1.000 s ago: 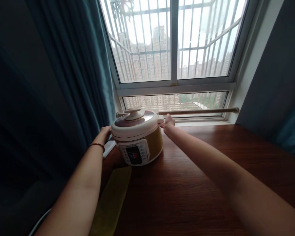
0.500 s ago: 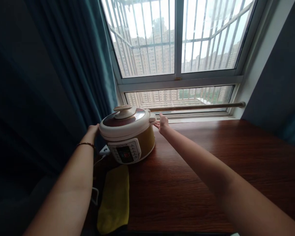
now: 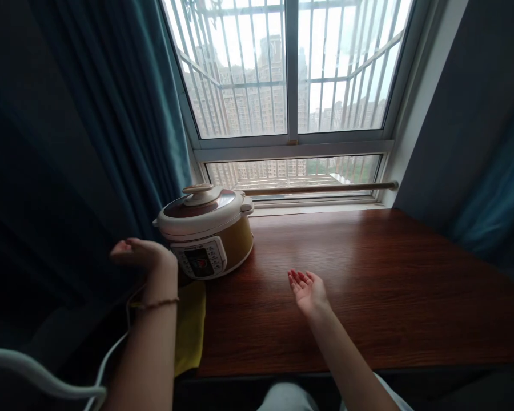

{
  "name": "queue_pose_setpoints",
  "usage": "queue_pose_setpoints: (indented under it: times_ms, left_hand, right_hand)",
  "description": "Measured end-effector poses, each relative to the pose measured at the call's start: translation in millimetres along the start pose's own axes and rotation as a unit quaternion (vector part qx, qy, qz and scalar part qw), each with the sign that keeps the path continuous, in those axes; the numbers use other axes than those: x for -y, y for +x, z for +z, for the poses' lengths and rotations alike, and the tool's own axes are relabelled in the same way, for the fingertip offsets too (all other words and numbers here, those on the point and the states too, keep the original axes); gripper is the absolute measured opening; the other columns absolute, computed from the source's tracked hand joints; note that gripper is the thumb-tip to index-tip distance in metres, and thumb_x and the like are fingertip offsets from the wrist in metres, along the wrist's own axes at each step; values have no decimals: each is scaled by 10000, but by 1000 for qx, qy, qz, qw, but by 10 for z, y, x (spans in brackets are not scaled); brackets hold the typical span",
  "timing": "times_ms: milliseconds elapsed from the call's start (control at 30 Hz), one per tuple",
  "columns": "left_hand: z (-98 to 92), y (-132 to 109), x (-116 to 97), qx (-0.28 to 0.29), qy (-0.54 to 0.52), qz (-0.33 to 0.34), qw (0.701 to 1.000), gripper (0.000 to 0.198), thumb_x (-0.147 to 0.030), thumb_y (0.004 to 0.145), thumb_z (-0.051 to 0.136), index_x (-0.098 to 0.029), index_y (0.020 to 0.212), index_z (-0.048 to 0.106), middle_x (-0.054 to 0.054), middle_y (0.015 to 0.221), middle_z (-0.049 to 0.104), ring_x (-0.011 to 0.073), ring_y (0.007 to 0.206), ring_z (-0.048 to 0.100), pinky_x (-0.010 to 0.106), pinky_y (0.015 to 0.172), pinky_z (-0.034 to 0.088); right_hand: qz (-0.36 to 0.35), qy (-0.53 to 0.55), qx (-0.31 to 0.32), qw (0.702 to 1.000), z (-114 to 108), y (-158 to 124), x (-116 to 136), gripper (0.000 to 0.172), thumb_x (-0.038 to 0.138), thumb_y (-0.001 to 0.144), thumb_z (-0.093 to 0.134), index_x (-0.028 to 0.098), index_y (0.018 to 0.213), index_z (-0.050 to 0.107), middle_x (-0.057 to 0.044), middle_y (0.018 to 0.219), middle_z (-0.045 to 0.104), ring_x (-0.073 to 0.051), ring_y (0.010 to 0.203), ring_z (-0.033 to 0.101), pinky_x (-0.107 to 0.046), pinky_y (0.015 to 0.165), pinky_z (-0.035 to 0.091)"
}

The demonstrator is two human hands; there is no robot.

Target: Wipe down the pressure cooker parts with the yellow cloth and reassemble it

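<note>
An electric pressure cooker (image 3: 205, 228) stands on the brown wooden table, its cream lid on and its control panel facing me. My left hand (image 3: 143, 254) is just left of the cooker, apart from its side handle. It is bent at the wrist, slightly blurred, with the fingers pointing left and nothing seen in them. Above the table, right of the cooker and nearer to me, my right hand (image 3: 309, 291) is palm up with its fingers stretched out. Partly behind my left forearm, a yellow cloth (image 3: 191, 325) lies at the table's front left.
The wooden table (image 3: 368, 274) reaches to the window sill. A rail (image 3: 325, 189) crosses the low window pane. Blue curtains (image 3: 124, 114) hang close on the left. White cords (image 3: 38, 374) run at the lower left, near my arm.
Both hands have come away from the cooker's sides. My right hand has drawn back toward me over the table, and my left hand has moved down and left. The view has shifted slightly.
</note>
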State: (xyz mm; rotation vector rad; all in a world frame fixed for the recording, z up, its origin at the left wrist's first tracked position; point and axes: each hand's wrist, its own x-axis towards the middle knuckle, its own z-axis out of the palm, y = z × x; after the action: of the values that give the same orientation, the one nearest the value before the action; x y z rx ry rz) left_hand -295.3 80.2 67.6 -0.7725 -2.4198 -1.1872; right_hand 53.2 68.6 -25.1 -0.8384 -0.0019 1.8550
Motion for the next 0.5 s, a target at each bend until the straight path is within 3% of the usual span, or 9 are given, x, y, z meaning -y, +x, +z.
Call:
queue_pose_setpoints:
  times_ms: [33,100,133,233,300,367,500]
  left_hand:
    - [-24,-316,82,-18,-15,-4,1000,438,-42,865,82,28,1288,172,232,1336,313,300,1251,299,457,1011,277]
    - [-55,-968,289,-3,-43,31,999,351,-137,855,254,-76,1169,399,149,1208,469,228,1134,462,333,958,378]
    - [-65,-1271,411,19,-52,66,996,312,-174,838,316,-115,1103,470,122,1139,521,222,1095,499,311,943,398]
    - [-111,-1947,814,63,45,197,977,386,-161,817,279,-54,1122,488,204,1150,515,290,1137,477,377,953,393]
    - [-158,-2165,1046,91,160,183,966,399,-185,803,287,-21,1074,530,252,1091,548,367,1074,508,470,905,400]
    - [-189,-2240,1186,169,199,174,950,393,-217,809,274,-61,963,600,229,954,611,378,957,569,493,838,425]
    - [-113,-2218,1144,286,114,153,939,449,-324,832,232,-157,932,636,152,950,665,325,928,611,436,833,456]
  right_hand:
    - [6,6,12,1000,11,-50,-6,70,166,814,403,165,811,473,-68,730,626,-138,716,660,-232,648,553]
    - [27,18,36,999,38,-136,-11,72,165,804,431,149,783,498,-84,733,640,-153,740,664,-245,665,553]
    - [39,23,45,998,42,-170,-9,83,161,803,436,143,765,507,-86,719,643,-154,729,664,-247,662,551]
    - [57,38,50,996,16,-235,14,130,133,802,429,142,704,514,-67,647,637,-130,658,655,-221,640,541]
    - [58,42,49,996,-5,-258,36,155,122,799,426,144,674,514,-59,616,633,-118,623,646,-209,629,535]
    - [63,45,54,996,-13,-271,56,168,125,797,431,144,656,520,-57,604,634,-118,607,641,-212,617,533]
    - [69,51,55,995,-2,-273,94,182,121,785,437,145,630,529,-47,578,627,-107,567,622,-202,575,518]
